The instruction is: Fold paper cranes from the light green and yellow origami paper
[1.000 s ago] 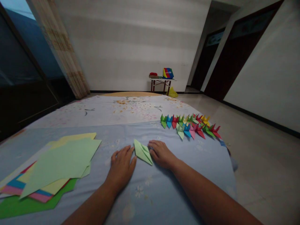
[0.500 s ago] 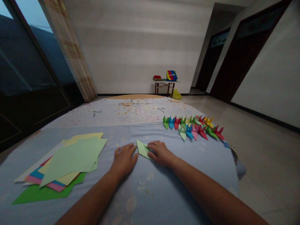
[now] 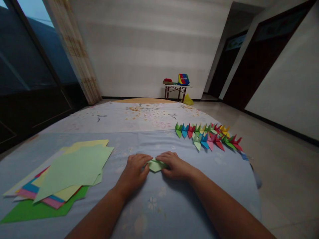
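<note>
A small folded piece of light green paper [image 3: 156, 165] lies on the blue cloth between my two hands. My left hand [image 3: 137, 169] pinches its left end, with the thumb below and the fingers along the top. At the other end, my right hand [image 3: 175, 165] holds the paper between thumb and fingers. Both ends of the paper are partly hidden under my fingers. Folded paper cranes [image 3: 210, 144] in several colours stand in rows to the right, beyond my right hand.
Loose sheets of coloured paper [image 3: 72, 169] are stacked on the left, light green on top. A flowered tablecloth [image 3: 149, 212] covers the round table. By the far wall, a small side table [image 3: 177, 87] carries a colourful box [image 3: 183, 79].
My left hand has moved right and taken hold of the paper's left end. The paper has turned and looks narrower from top to bottom. The view has shifted slightly.
</note>
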`<state>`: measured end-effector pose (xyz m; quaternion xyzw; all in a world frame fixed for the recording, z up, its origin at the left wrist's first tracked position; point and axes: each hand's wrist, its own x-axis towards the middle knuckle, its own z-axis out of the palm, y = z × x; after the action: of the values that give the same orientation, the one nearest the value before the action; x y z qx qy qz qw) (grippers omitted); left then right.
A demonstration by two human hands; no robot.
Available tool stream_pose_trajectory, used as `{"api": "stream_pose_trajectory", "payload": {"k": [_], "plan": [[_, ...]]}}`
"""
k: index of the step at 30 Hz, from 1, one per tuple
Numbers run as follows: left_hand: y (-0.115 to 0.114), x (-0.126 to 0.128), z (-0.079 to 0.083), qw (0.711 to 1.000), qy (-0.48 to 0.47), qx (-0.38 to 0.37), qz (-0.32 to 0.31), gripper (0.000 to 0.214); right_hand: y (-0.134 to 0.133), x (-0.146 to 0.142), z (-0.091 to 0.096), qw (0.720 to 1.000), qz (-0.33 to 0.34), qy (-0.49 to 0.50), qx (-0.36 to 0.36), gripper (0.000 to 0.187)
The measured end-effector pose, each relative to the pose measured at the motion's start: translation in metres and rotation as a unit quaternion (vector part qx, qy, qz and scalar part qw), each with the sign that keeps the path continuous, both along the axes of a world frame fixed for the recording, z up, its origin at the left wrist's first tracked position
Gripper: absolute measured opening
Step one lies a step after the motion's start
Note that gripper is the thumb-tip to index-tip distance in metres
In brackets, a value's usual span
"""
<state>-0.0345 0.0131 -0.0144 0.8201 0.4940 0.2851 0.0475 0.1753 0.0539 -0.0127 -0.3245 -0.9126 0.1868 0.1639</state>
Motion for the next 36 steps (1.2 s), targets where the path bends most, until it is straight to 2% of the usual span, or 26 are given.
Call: {"api": "stream_pose_trajectory", "payload": {"k": [3,6,12,15,21,26,36], "plan": [[-0.0025,0.0011,0.0008,0.999,0.02,-0.033,-0.036,0.023,0.001,0.0034,-0.0048,1.0,0.001,0.026,0.007,0.055],[0.0001,0.0016,0.0002,0.997,0.035,-0.045,-0.042,0.023,-0.0001,0.0035,-0.0068,0.998,0.003,0.056,0.027,0.055],[0.0036,0.0017,-0.0006,0.996,0.056,-0.051,-0.044,0.02,-0.0007,0.0006,-0.0023,0.998,-0.005,0.048,0.039,0.026],[0.0026,0.0012,0.0016,0.995,0.064,-0.053,-0.05,0.018,0.0012,-0.0003,-0.0019,0.999,-0.011,0.028,0.032,0.017],[0.0042,-0.0032,0.0012,0.994,0.069,-0.059,-0.058,0.013,0.0021,-0.0014,-0.0026,0.999,-0.029,0.004,0.028,0.016],[0.0051,-0.0043,0.0007,0.994,0.06,-0.072,-0.05,0.015,0.0019,-0.0022,-0.0054,0.999,-0.027,0.023,0.026,0.021],[0.005,0.0016,0.0003,0.995,0.047,-0.08,-0.036,0.018,-0.0018,-0.0048,-0.0058,0.998,-0.046,0.024,0.026,0.014]]}}
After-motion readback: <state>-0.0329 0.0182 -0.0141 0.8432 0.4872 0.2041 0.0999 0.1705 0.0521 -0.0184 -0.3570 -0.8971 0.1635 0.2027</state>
